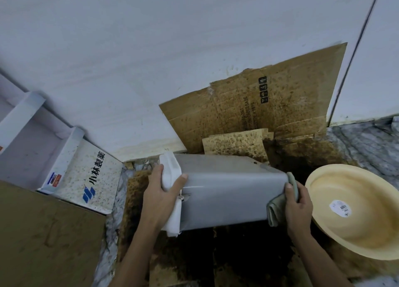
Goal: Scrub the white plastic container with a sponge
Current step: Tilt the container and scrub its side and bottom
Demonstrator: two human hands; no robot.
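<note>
The white plastic container (228, 189) lies on its side over stained cardboard, its white lid end to the left. My left hand (160, 197) grips that lid end, thumb on the upper side and fingers wrapped round the rim. My right hand (298, 209) holds a grey-green sponge cloth (273, 211) pressed against the container's base end on the right. The far side of the container is hidden.
Oil-stained cardboard (280, 105) leans on the white wall behind. A cream round basin (354, 213) stands upside down to the right. A white printed box (90, 174) and brown cardboard (43, 239) lie to the left. Dark stained cardboard (248, 254) covers the floor below.
</note>
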